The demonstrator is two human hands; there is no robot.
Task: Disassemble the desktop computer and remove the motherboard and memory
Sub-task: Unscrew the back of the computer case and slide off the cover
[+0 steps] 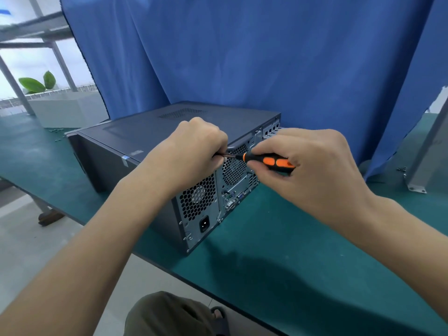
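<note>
On table [278, 238]: PC case [150, 132], lying on side, rear panel [206, 202] twd viewer. Curtain [242, 57] right behind it. At rear panel's top edge: left hand [194, 146], right hand [315, 166] to its right, screwdriver [269, 161] held btwn both. Loose screws [57, 130] left-behind case; metal post [426, 151] far right.

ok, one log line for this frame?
desktop computer: cover on, lying on table | right hand: grips screwdriver handle | left hand: holds shaft at rear panel
</note>
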